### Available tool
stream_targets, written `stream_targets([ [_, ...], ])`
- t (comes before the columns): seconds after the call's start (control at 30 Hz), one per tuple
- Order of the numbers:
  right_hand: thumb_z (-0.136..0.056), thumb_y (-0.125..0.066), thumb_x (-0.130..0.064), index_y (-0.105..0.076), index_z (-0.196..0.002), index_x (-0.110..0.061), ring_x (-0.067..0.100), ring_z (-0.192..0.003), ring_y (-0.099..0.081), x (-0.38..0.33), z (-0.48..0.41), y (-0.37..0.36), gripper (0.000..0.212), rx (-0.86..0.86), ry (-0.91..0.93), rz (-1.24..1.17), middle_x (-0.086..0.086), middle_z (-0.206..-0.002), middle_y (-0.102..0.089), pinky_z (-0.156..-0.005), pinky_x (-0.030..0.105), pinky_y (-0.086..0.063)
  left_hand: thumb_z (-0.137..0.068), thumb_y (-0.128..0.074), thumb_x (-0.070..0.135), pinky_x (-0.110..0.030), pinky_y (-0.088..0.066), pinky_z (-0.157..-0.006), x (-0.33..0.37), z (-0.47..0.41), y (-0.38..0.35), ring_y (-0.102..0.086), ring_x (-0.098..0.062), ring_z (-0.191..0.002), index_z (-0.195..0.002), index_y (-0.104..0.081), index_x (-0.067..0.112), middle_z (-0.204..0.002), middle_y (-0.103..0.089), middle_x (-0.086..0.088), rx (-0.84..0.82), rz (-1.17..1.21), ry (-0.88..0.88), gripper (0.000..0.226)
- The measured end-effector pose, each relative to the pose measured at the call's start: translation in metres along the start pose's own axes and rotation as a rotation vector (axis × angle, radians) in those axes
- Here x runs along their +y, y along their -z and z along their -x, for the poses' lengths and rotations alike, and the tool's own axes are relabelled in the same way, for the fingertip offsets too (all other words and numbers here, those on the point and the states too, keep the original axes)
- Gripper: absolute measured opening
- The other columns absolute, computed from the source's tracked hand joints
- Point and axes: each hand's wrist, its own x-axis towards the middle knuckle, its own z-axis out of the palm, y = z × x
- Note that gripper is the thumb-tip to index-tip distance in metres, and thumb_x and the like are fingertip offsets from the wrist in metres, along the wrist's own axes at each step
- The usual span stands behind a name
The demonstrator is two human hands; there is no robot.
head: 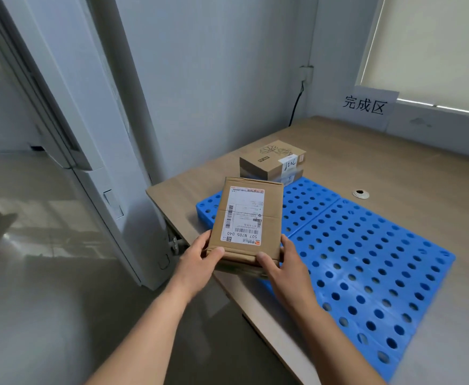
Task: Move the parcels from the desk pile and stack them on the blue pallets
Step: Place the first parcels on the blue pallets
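Note:
I hold a flat brown cardboard parcel (245, 220) with a white shipping label on top, over the near left corner of the blue pallets (366, 259). My left hand (202, 259) grips its near left corner, thumb on top. My right hand (283, 266) grips the near right corner the same way. The perforated blue pallets lie side by side on the wooden desk (394, 168). Two small kraft boxes (272, 162) are stacked one on the other at the pallets' far left corner.
A white paper sign (369, 107) with black characters leans on the wall behind the desk. A metal cable grommet (360, 193) sits in the desktop beyond the pallets. A white pillar (116, 162) and bare floor lie to the left of the desk edge.

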Motion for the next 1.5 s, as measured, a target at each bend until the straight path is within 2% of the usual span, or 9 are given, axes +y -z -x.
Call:
stream_targets([
  [0.37,-0.081,-0.065,-0.044,-0.033,-0.14,-0.031,0.009,-0.117,-0.051,-0.012,-0.064,-0.056,0.069,-0.05,-0.035,-0.005,-0.009,-0.129,-0.054,-0.099,0.035,-0.044,-0.093,-0.051,0.027,-0.023,-0.032,-0.086,-0.022,-0.09,0.037,-0.047,-0.008,-0.111,-0.13,-0.048,0.038,-0.111,-0.054,0.02,-0.031,-0.01,0.018,0.039],
  [0.5,-0.078,-0.068,-0.043,-0.029,-0.141,-0.034,0.007,-0.119,-0.047,-0.016,-0.081,-0.077,0.075,-0.014,-0.074,0.038,-0.011,-0.131,-0.051,-0.101,0.032,-0.042,-0.087,-0.052,0.041,-0.026,-0.035,-0.088,-0.037,-0.132,0.051,-0.049,-0.009,-0.113,-0.13,-0.047,0.044,-0.113,-0.056,0.021,-0.121,-0.023,0.02,0.043],
  [0.73,-0.081,-0.07,-0.027,-0.021,-0.145,-0.031,0.01,-0.124,-0.042,-0.039,-0.109,-0.126,0.081,0.118,-0.202,0.09,-0.007,-0.138,-0.044,-0.105,0.03,-0.036,-0.088,-0.057,0.032,-0.024,-0.039,-0.092,-0.048,-0.211,0.084,-0.053,-0.009,-0.112,-0.129,-0.051,0.041,-0.113,-0.061,0.019,-0.299,-0.002,-0.044,0.043],
  [0.9,-0.08,-0.068,-0.021,-0.019,-0.147,-0.033,0.013,-0.123,-0.044,-0.048,-0.13,-0.154,0.083,0.226,-0.316,0.115,-0.004,-0.138,-0.046,-0.106,0.036,-0.037,-0.091,-0.054,0.026,-0.021,-0.037,-0.093,-0.054,-0.258,0.092,-0.051,-0.008,-0.116,-0.136,-0.046,0.034,-0.117,-0.057,0.018,-0.454,-0.005,-0.102,0.046],
  [1.1,-0.081,-0.067,-0.019,-0.018,-0.148,-0.035,0.012,-0.124,-0.044,-0.049,-0.147,-0.174,0.084,0.325,-0.401,0.134,-0.005,-0.138,-0.045,-0.105,0.04,-0.039,-0.095,-0.052,0.029,-0.018,-0.039,-0.084,-0.055,-0.291,0.092,-0.05,-0.007,-0.112,-0.137,-0.043,0.035,-0.116,-0.055,0.018,-0.604,0.026,-0.154,0.044],
  [1.2,-0.081,-0.069,-0.022,-0.021,-0.146,-0.036,0.01,-0.124,-0.044,-0.048,-0.154,-0.177,0.083,0.362,-0.408,0.152,-0.007,-0.137,-0.045,-0.105,0.041,-0.04,-0.091,-0.057,0.037,-0.023,-0.039,-0.096,-0.064,-0.306,0.096,-0.047,-0.006,-0.119,-0.141,-0.037,0.036,-0.124,-0.053,0.018,-0.687,0.018,-0.178,0.054],
  [1.3,-0.078,-0.072,-0.025,-0.027,-0.145,-0.034,0.011,-0.125,-0.044,-0.041,-0.159,-0.181,0.081,0.365,-0.442,0.187,-0.008,-0.136,-0.048,-0.105,0.041,-0.041,-0.083,-0.066,0.042,-0.025,-0.032,-0.102,-0.07,-0.318,0.101,-0.035,0.002,-0.12,-0.146,-0.024,0.035,-0.13,-0.037,0.024,-0.758,-0.053,-0.205,0.077],
  [1.43,-0.08,-0.071,-0.021,-0.038,-0.134,-0.033,0.013,-0.117,-0.049,-0.043,-0.162,-0.182,0.065,0.352,-0.459,0.211,-0.008,-0.125,-0.055,-0.096,0.035,-0.043,-0.077,-0.073,0.037,-0.006,-0.035,-0.087,-0.066,-0.33,0.103,-0.039,0.021,-0.104,-0.13,-0.026,0.053,-0.115,-0.036,0.044,-0.925,-0.124,-0.241,0.072],
  [1.5,-0.081,-0.07,-0.02,-0.037,-0.135,-0.033,0.015,-0.115,-0.05,-0.044,-0.164,-0.183,0.065,0.34,-0.469,0.206,-0.007,-0.123,-0.056,-0.094,0.036,-0.045,-0.077,-0.076,0.029,0.004,-0.035,-0.074,-0.067,-0.335,0.101,-0.044,0.027,-0.095,-0.124,-0.032,0.053,-0.108,-0.043,0.043,-0.982,-0.163,-0.283,0.069],
])
